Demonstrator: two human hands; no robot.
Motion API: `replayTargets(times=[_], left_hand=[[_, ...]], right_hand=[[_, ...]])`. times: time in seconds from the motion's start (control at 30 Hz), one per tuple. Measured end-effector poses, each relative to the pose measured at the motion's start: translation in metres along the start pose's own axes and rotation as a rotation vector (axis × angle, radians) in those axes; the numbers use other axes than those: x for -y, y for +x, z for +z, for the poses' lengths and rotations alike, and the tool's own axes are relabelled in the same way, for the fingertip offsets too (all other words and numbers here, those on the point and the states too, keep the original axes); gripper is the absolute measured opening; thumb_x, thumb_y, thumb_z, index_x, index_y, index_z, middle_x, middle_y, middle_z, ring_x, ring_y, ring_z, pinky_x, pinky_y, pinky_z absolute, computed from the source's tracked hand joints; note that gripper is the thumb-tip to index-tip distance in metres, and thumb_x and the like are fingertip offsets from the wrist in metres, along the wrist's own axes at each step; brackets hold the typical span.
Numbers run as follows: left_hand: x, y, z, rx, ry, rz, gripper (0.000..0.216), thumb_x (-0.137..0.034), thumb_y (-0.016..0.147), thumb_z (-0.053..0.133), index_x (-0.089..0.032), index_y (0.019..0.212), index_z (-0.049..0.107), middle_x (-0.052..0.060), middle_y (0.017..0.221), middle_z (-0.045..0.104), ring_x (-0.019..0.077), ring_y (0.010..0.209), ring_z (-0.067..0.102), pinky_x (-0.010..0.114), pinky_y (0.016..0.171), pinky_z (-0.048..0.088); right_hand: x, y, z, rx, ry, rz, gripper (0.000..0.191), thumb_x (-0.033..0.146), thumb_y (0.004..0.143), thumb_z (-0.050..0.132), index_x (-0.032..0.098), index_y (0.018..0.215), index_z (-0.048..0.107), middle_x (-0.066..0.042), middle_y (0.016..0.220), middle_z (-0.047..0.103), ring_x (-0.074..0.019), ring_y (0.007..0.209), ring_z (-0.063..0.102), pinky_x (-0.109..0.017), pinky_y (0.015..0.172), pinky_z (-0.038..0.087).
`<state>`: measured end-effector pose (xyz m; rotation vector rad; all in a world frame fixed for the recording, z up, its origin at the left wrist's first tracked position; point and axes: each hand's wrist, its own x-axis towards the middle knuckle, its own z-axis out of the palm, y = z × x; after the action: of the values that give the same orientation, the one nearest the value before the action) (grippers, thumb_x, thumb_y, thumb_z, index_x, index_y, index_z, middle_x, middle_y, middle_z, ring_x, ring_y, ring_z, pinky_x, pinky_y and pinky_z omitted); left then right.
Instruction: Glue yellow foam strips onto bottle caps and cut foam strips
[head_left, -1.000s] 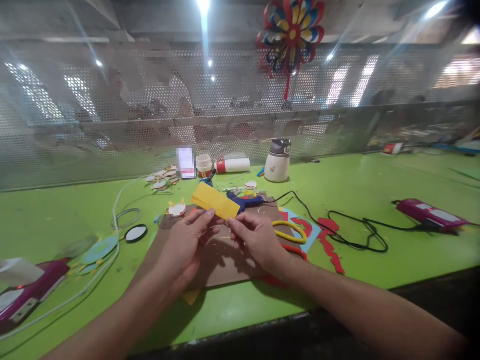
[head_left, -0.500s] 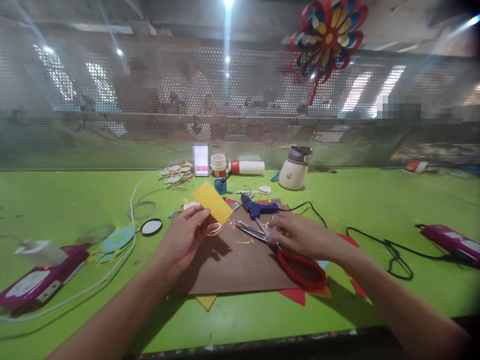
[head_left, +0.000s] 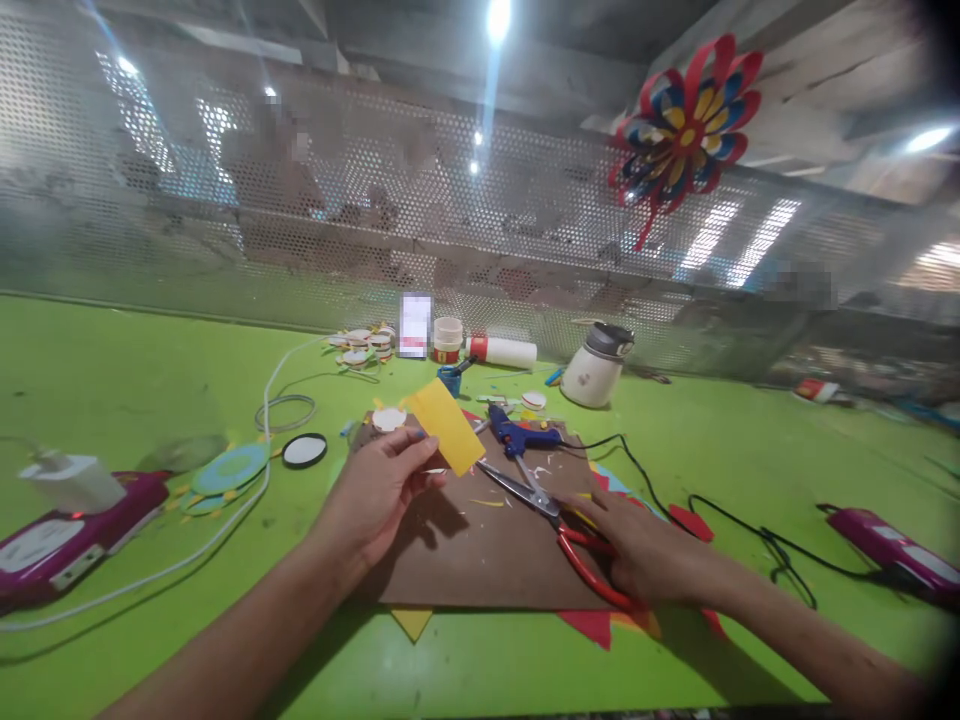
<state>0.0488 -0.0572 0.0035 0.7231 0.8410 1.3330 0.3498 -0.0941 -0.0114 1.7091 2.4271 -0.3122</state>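
Note:
My left hand point(head_left: 379, 490) pinches a yellow strip of foam paper point(head_left: 447, 426) and holds it up over a brown cardboard sheet point(head_left: 472, 555). My right hand point(head_left: 641, 552) is closed round the red handles of a pair of scissors point(head_left: 547, 510), whose metal blades lie on the cardboard and point toward the yellow strip. A blue glue gun point(head_left: 525, 436) rests just behind the blades.
On the green table point(head_left: 135, 370) lie a black cable point(head_left: 757, 535), pink devices at left point(head_left: 67, 540) and right point(head_left: 892, 550), a white jug point(head_left: 596, 365), a glue bottle point(head_left: 502, 351), paper discs point(head_left: 360, 345), a round mirror point(head_left: 304, 450). A perforated metal screen point(head_left: 300, 230) stands behind, with a paper pinwheel point(head_left: 686, 115).
My right hand let go of the yellow strip, moved right and took hold of the red-handled scissors. My left hand kept the strip raised. The view has tilted.

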Motion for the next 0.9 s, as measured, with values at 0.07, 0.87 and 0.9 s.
replayTargets(times=[0.07, 0.87, 0.9], left_hand=[[0.000, 0.001, -0.001, 0.002, -0.010, 0.012, 0.003, -0.007, 0.077, 0.071, -0.009, 0.078, 0.073, 0.009, 0.079, 0.073, 0.0143, 0.067, 0.067, 0.019, 0.052, 0.058], [-0.053, -0.021, 0.032, -0.069, -0.149, 0.124, 0.013, 0.001, 0.082, 0.062, -0.007, 0.081, 0.072, 0.008, 0.083, 0.074, 0.0147, 0.066, 0.071, 0.020, 0.054, 0.060], [-0.051, -0.022, 0.032, -0.068, -0.159, 0.121, 0.013, 0.002, 0.081, 0.063, -0.007, 0.080, 0.072, 0.008, 0.083, 0.074, 0.0143, 0.066, 0.071, 0.019, 0.053, 0.059]], right_hand=[[0.002, 0.003, -0.005, 0.011, -0.002, 0.029, 0.072, 0.013, 0.076, 0.056, 0.025, 0.146, 0.044, -0.015, 0.121, 0.064, -0.0306, 0.106, 0.064, -0.037, 0.083, 0.048], [0.078, -0.008, -0.024, -0.217, 0.878, -0.349, 0.035, 0.054, 0.088, 0.054, 0.021, 0.101, 0.051, -0.006, 0.090, 0.059, -0.0194, 0.077, 0.056, -0.032, 0.069, 0.050], [0.083, -0.007, -0.024, -0.219, 0.869, -0.345, 0.034, 0.053, 0.088, 0.054, 0.021, 0.101, 0.051, -0.007, 0.091, 0.059, -0.0196, 0.078, 0.056, -0.032, 0.069, 0.049]])
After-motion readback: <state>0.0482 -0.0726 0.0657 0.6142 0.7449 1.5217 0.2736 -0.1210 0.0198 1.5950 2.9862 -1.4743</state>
